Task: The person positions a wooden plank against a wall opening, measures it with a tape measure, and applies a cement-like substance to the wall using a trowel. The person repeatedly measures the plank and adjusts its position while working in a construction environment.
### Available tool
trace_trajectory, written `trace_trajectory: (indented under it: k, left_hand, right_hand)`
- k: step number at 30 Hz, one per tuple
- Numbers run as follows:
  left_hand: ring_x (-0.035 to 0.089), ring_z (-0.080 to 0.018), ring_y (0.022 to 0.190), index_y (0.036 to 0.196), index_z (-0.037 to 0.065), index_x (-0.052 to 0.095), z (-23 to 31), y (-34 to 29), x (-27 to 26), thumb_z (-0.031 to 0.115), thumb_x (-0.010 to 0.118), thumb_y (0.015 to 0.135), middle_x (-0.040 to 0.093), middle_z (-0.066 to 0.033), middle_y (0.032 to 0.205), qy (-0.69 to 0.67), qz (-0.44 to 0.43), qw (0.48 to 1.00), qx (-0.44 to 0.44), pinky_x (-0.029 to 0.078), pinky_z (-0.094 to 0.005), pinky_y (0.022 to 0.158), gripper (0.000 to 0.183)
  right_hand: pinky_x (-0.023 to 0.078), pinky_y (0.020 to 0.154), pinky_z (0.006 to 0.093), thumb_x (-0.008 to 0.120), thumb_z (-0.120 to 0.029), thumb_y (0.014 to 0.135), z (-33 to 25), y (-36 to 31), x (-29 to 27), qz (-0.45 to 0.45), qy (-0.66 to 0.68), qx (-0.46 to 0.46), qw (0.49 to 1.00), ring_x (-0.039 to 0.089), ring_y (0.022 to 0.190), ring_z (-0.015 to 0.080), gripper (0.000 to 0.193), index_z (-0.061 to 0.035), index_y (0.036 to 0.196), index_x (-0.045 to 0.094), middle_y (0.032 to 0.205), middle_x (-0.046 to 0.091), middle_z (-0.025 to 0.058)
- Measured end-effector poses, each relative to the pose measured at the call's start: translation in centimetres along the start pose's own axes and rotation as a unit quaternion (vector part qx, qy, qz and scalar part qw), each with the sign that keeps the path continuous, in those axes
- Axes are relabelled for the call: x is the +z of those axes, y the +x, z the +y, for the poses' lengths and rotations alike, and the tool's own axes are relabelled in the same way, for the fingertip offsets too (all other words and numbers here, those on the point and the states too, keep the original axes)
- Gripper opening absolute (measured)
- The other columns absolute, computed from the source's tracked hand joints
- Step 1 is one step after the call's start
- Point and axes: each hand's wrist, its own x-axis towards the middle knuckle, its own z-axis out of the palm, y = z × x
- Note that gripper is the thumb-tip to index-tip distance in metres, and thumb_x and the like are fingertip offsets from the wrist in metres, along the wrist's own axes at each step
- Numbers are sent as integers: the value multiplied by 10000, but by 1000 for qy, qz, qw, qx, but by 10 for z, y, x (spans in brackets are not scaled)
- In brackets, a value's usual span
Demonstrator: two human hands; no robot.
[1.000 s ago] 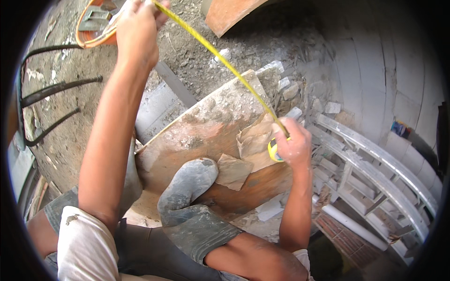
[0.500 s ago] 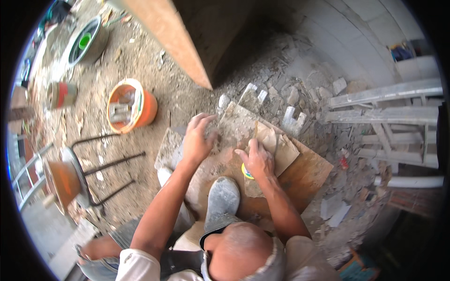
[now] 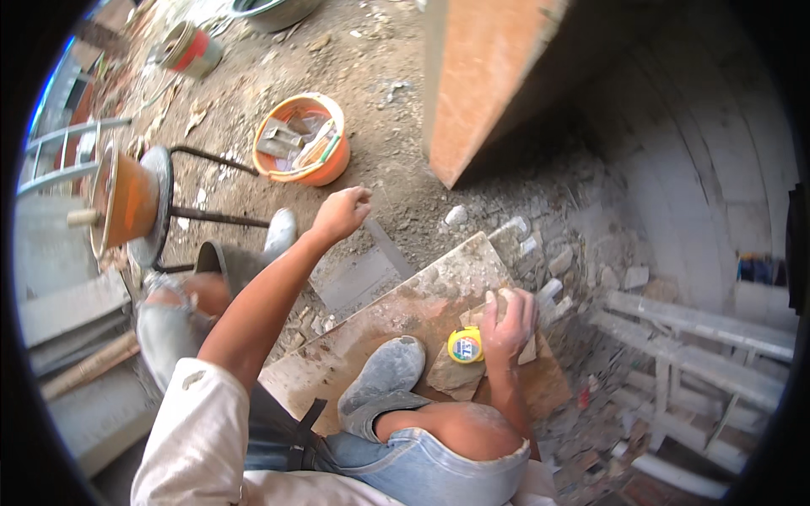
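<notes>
We are holding our right hand [image 3: 509,320] curled, grip unclear, beside the round-labelled yellow tape measure [image 3: 465,345] over torn paper [image 3: 454,379] near the dusty board's [image 3: 439,287] right edge, our left hand [image 3: 342,214] loosely clenched.

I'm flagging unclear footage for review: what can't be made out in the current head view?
Left hand, head view: curled fingers hide whether it holds anything.
Right hand, head view: the hand itself hides whether it grips the yellow tape measure.
Basin, head view: cut off by the upper edge.
Items in the orange bucket, head view: overlapping, too small to name.
</notes>
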Motion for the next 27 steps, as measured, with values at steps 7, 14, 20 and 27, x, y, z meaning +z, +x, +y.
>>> trace_trajectory:
  k: [7, 14, 20, 27]
  left_hand:
    - [683, -396, 1080, 1213, 70, 708, -8, 104, 148, 237, 683, 887, 711, -220, 1166, -116, -54, 971, -204, 542, -477, 957, 367]
    - [686, -368, 1048, 1391, 41, 589, -16, 173, 262, 182, 612, 944, 716, -186, 1147, -300, 53, 899, -314, 534, -450, 926, 469]
    - [654, -387, 1080, 1392, 86, 585, -31, 181, 229, 162, 665, 928, 669, -150, 1204, -286, 99, 920, -250, 533, -476, 917, 477]
    - [669, -357, 1015, 1224, 148, 664, -76, 220, 219, 211, 690, 910, 651, -112, 1097, -89, -18, 991, -98, 551, -485, 841, 321]
  right_hand:
    - [522, 773, 451, 791, -248, 847, 37, 171, 86, -390, -19, -26, 920, 664, 836, 345, 407, 6, 1131, 649, 842, 677, 139]
    - [527, 821, 417, 792, -437, 831, 115, 219, 232, -583, -118, 152, 789, 677, 840, 291, 526, 23, 1071, 708, 899, 721, 159]
    - [402, 1082, 481, 756, -612, 815, 146, 214, 280, -495, -107, 18, 862, 543, 1257, 356, 702, -101, 1284, 651, 1318, 631, 163]
    - [275, 1190, 521, 710, -650, 833, 153, 206, 319, -432, -211, -132, 867, 365, 1443, 392, 842, -166, 1489, 500, 1554, 445, 147]
